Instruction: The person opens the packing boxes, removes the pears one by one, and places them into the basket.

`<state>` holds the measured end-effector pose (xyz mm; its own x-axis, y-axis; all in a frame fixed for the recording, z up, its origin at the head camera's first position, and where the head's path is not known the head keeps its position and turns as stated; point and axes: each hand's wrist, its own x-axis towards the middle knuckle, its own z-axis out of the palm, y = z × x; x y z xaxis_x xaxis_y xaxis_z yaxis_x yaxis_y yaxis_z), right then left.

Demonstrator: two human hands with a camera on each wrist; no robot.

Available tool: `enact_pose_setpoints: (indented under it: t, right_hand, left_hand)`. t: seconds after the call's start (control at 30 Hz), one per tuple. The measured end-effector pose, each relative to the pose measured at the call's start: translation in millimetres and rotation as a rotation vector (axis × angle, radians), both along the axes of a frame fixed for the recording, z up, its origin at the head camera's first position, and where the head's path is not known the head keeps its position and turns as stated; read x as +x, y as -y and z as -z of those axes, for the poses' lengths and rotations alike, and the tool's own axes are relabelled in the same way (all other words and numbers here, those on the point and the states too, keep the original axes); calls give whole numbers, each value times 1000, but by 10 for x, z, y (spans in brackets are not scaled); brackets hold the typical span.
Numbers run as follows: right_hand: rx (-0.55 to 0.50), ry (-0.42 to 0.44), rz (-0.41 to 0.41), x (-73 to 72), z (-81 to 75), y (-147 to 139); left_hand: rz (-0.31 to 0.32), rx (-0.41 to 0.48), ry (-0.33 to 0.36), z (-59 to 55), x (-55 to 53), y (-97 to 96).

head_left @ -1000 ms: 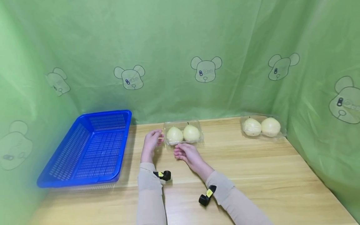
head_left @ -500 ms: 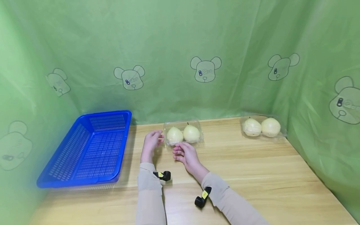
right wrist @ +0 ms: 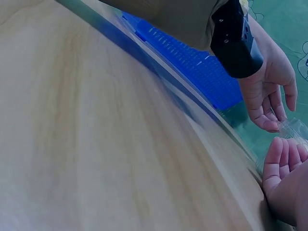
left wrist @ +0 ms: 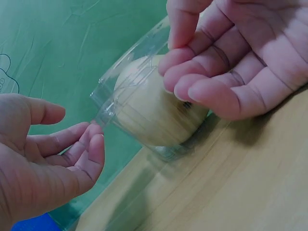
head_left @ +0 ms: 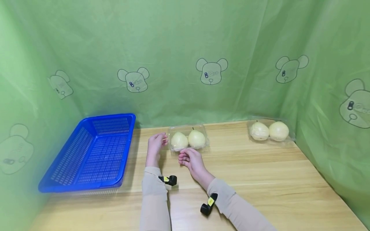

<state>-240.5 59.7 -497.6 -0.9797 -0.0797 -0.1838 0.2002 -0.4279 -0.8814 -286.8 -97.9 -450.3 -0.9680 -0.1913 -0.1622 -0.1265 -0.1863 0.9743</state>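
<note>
In the head view a clear plastic clamshell box (head_left: 188, 127) holds two pale yellow pears (head_left: 197, 138) side by side near the back edge. My left hand (head_left: 156, 144) is at its left end; in the left wrist view the fingertips reach the box's corner, the thumb standing apart from them. At the front edge is my right hand (head_left: 193, 162), its thumb and index fingertip close together on the rim (left wrist: 156, 36), pinching there, with the other fingers loosely bent. In the right wrist view both hands show beside a bit of the clear plastic (right wrist: 293, 130).
A blue plastic basket (head_left: 122, 160) stands left of the left arm. Another clear box with two pears (head_left: 278, 131) lies at the back right. Green curtains (head_left: 173, 41) printed with bear heads hang around the wooden table (head_left: 260, 179).
My right forearm has shifted slightly left, with the hand staying at the box's front edge. The left hand stays at the box's left end. Both boxes and the basket keep their places.
</note>
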Motion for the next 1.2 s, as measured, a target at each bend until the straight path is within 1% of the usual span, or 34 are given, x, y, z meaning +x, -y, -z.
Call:
enact_pose_setpoints:
  t: [0.13,0.23,0.37,0.53,0.63,0.73,0.87,1.0,1.13,1.2]
  right_hand:
    - [-12,1,5,2,2,-1]
    - [-14,-2,5,-1,9,-2]
    - [-13,-4,2,-9,18,-1]
    - [-22,3,7,-7,19,-5]
    - [-27,2,6,-10,24,-11]
    - [-28,-7,0,-14,25,-14]
    - [-22,-19,-7,-7,15,-19]
    - [-24,-25,-13,-5,20,-26]
    - [-23,-27,-20,-4,24,-29]
    - [-18,-31,-24,-3,24,-28]
  left_hand:
    - [-5,60,12,-2,1,10]
    - [1,100,37,1,-2,27]
    - [29,109,74,9,-14,48]
    - [63,74,99,17,-20,50]
    - [66,31,101,14,-20,38]
    - [60,-36,103,-8,-6,15]
    - [76,-165,105,-42,21,-15]
    - [109,-289,84,-41,27,-24]
    - [117,-392,56,-46,44,-33]
    - [116,-428,44,-52,55,-39]
